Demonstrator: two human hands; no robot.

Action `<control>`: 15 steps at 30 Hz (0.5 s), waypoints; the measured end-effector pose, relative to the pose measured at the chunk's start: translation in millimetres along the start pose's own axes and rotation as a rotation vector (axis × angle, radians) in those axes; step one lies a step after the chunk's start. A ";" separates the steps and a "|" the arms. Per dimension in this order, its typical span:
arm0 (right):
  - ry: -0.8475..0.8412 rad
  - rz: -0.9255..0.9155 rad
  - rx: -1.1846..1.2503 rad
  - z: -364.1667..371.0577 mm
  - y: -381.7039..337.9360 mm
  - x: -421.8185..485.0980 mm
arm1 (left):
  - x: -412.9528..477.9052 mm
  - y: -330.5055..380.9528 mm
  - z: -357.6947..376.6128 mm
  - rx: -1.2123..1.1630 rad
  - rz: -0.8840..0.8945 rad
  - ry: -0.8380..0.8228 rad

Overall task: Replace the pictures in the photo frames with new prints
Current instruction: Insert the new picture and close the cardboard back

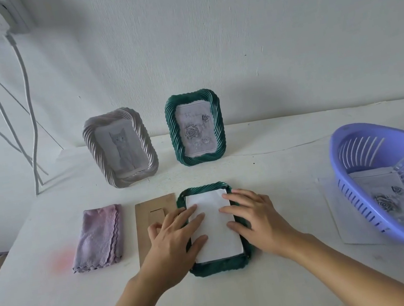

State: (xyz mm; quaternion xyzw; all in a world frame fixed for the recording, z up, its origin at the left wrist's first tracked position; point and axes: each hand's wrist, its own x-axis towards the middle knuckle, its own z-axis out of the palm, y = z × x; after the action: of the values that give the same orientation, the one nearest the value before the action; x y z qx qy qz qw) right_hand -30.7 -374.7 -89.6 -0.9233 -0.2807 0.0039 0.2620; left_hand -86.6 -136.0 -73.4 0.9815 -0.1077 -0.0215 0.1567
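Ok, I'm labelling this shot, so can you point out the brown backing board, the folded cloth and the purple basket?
brown backing board (140, 216), head view, bare upper-left part.
folded cloth (97, 239), head view, its middle.
purple basket (379, 131), head view, far rim.

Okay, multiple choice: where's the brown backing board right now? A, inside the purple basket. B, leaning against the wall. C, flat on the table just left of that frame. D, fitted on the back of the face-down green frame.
C: the backing board lies flat on the table between the pink cloth and the face-down green frame, whose back shows only white paper under the left hand and right hand.
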 end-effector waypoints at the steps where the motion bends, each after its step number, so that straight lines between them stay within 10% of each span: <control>1: -0.008 0.000 0.006 0.2 0.6 -0.1 | -0.8 -2.1 -0.3 -0.004 0.015 -0.012; 15: -0.130 0.016 0.076 -9.6 3.9 -6.7 | 7.4 -11.7 -17.3 0.091 0.037 -0.172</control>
State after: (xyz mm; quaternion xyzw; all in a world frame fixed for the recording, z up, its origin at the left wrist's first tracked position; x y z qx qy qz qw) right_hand -32.9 -385.5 -84.1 -0.9127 -0.2895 0.0766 0.2779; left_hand -75.7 -121.5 -60.6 0.9800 -0.1397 -0.0978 0.1023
